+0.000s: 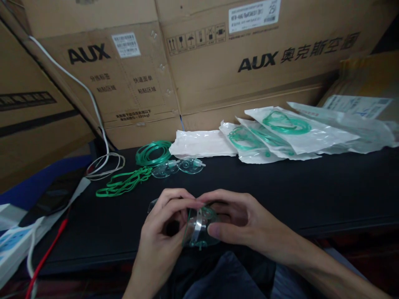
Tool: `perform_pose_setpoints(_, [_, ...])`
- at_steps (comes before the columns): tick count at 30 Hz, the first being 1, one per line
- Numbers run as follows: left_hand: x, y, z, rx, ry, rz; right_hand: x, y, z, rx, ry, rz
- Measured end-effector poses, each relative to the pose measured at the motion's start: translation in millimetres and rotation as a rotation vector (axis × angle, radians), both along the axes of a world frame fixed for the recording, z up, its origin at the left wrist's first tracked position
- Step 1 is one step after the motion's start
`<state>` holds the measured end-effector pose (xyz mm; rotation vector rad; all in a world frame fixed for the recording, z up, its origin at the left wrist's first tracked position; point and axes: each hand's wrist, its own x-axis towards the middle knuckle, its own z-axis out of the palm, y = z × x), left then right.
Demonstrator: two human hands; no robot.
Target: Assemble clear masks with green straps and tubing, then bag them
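Both my hands grip a clear green-tinted oxygen mask [199, 230] with a metal nose strip, held over the near edge of the black table [311, 191]. My left hand [163, 230] curls round the mask's left side, fingers closed. My right hand [240, 222] pinches its right side, thumb on the rim. Farther back lie a coil of green tubing [152, 153], a loose green strap [123, 185] and two clear mask parts [179, 167].
Several sealed white packets [280, 135] holding green tubing lie along the back right, next to a flat white packet [202, 144]. Large AUX cardboard boxes [199, 62] wall off the rear. White cables [104, 164], a red wire [50, 249] and a power strip [12, 245] sit at left.
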<state>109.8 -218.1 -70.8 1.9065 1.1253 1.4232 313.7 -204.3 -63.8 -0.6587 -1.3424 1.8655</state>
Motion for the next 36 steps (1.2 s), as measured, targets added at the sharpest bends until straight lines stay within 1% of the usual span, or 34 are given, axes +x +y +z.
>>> perform_pose_setpoints(2, [-0.5, 0.7, -1.3, 0.034, 0.020, -0.014, 0.3, -0.8, 0.5, -0.010, -0.015, 0.018])
perform_pose_setpoints(4, [0.2, 0.4, -2.7, 0.060, 0.013, 0.007, 0.8, -1.4, 1.3, 0.004, -0.045, 0.026])
perform_pose_setpoints(11, [2.6, -1.7, -4.8, 0.193, 0.051, 0.079, 1.9, -0.6, 3.6, 0.147, -0.046, 0.020])
perform_pose_setpoints(13, [2.8, -2.3, -5.5, 0.205, 0.050, 0.107, 0.2, -1.3, 2.2, 0.203, -0.045, -0.019])
perform_pose_setpoints(14, [3.0, -2.7, -5.9, 0.208, 0.050, 0.127, -1.0, -2.1, 0.8, 0.245, -0.048, -0.066])
perform_pose_setpoints(16, [3.9, -3.3, -6.5, 0.213, 0.053, 0.177, -3.7, -4.6, -2.8, 0.372, -0.089, -0.220])
perform_pose_setpoints(18, [5.1, -3.8, -7.2, 0.226, 0.065, 0.232, -6.1, -8.1, -7.1, 0.551, -0.171, -0.391])
perform_pose_setpoints(19, [5.7, -4.1, -7.5, 0.234, 0.074, 0.260, -7.0, -9.9, -9.2, 0.649, -0.213, -0.452])
perform_pose_setpoints(21, [6.9, -4.7, -8.2, 0.245, 0.091, 0.309, -8.8, -13.2, -13.5, 0.854, -0.276, -0.511])
perform_pose_setpoints(23, [7.5, -5.6, -9.0, 0.249, 0.094, 0.346, -10.6, -15.5, -17.9, 1.038, -0.315, -0.534])
perform_pose_setpoints(25, [7.7, -6.4, -9.7, 0.260, 0.095, 0.357, -12.9, -16.5, -22.4, 1.159, -0.365, -0.564])
perform_pose_setpoints(27, [7.4, -6.9, -9.9, 0.294, 0.109, 0.354, -15.4, -16.7, -26.2, 1.204, -0.409, -0.601])
perform_pose_setpoints(30, [6.9, -7.3, -9.7, 0.362, 0.143, 0.359, -18.4, -16.7, -29.3, 1.220, -0.434, -0.640])
perform_pose_setpoints(36, [8.2, -9.3, -10.0, 0.484, 0.233, 0.380, -20.2, -18.0, -33.1, 1.307, -0.486, -0.668])
